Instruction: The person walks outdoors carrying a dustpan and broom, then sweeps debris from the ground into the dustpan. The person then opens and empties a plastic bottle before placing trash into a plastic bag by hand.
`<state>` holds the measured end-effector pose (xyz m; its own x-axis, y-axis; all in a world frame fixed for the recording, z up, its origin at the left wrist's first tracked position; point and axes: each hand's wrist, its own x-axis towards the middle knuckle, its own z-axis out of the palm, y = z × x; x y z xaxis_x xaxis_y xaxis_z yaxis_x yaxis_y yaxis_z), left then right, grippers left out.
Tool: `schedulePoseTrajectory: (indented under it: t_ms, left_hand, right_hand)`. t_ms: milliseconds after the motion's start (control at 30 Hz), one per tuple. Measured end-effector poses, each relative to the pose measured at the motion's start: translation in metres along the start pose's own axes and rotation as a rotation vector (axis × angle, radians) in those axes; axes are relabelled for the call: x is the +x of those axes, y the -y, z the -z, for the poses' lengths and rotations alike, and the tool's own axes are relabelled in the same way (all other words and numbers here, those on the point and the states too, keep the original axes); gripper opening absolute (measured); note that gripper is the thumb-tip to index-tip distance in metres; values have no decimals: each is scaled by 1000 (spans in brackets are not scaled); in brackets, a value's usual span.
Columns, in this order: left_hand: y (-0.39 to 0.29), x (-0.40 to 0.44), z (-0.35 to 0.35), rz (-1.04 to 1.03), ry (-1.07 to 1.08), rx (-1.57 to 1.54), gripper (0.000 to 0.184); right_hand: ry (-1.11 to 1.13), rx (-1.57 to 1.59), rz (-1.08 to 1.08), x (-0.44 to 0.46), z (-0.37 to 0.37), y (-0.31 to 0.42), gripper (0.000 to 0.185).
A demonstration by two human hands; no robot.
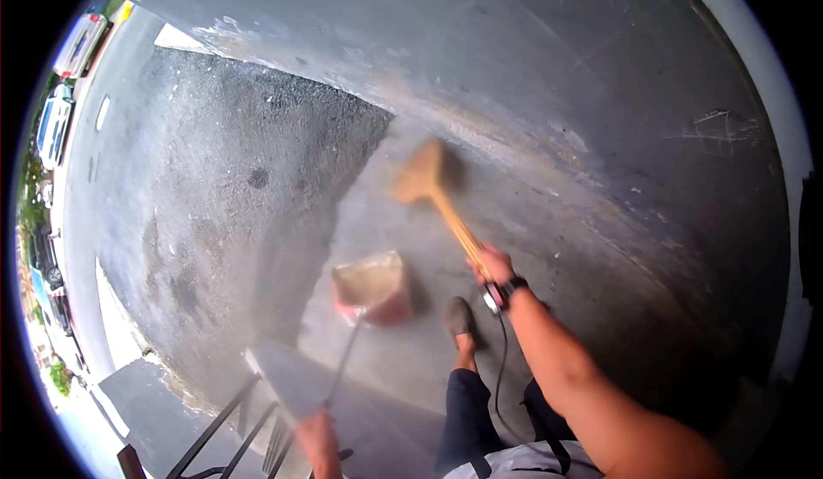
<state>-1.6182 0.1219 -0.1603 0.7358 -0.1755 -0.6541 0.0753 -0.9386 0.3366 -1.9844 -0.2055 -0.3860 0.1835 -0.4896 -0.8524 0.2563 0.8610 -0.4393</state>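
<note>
My right hand [493, 265] is closed around the yellow handle of a broom [461, 228]. The broom's tan, fan-shaped head is blurred and lies over the concrete floor near the foot of the wall. At the lower left, my left hand [317, 436] grips the thin upright handle of a red long-handled dustpan [386, 306]. The dustpan's pan, pale inside, is down near the floor, below and left of the broom head and apart from it. A dark watch and a small device with a cable are on my right wrist.
A grey scuffed wall [557, 76] runs along the upper right. Rougher asphalt [240, 162] borders the smooth concrete floor [364, 209] on the left. Black metal railings [214, 427] stand at lower left. Parked cars [56, 127] line the far left. My shoe [459, 314] is below the broom.
</note>
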Motion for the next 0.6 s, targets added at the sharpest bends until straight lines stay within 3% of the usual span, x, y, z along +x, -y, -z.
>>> schedulePoseTrajectory:
  t_ms: [33, 67, 200, 267, 400, 433, 533, 600]
  left_hand:
    - [12, 6, 1, -19, 0, 16, 33]
    - [32, 17, 3, -39, 0, 33, 33]
    - [16, 12, 3, -8, 3, 56, 32]
    - [-12, -5, -2, 33, 11, 15, 31]
    - [-22, -13, -9, 54, -7, 9, 31]
    - [-22, -15, -7, 53, 6, 24, 31]
    - [-19, -12, -6, 49, 25, 32, 33]
    - [41, 32, 2, -187, 105, 143, 33]
  right_hand:
    - [-119, 34, -11, -31, 14, -16, 23]
    - [-203, 16, -22, -63, 33, -28, 20]
    - [-374, 58, -125, -142, 122, -64, 26]
    - [-475, 149, -174, -175, 131, -55, 27]
    - [-495, 157, -48, -210, 128, -43, 28]
    - [-430, 52, -51, -214, 125, -42, 37]
    - [-331, 16, 3, -201, 115, -46, 36]
    - [-269, -83, 29, -179, 122, -46, 36]
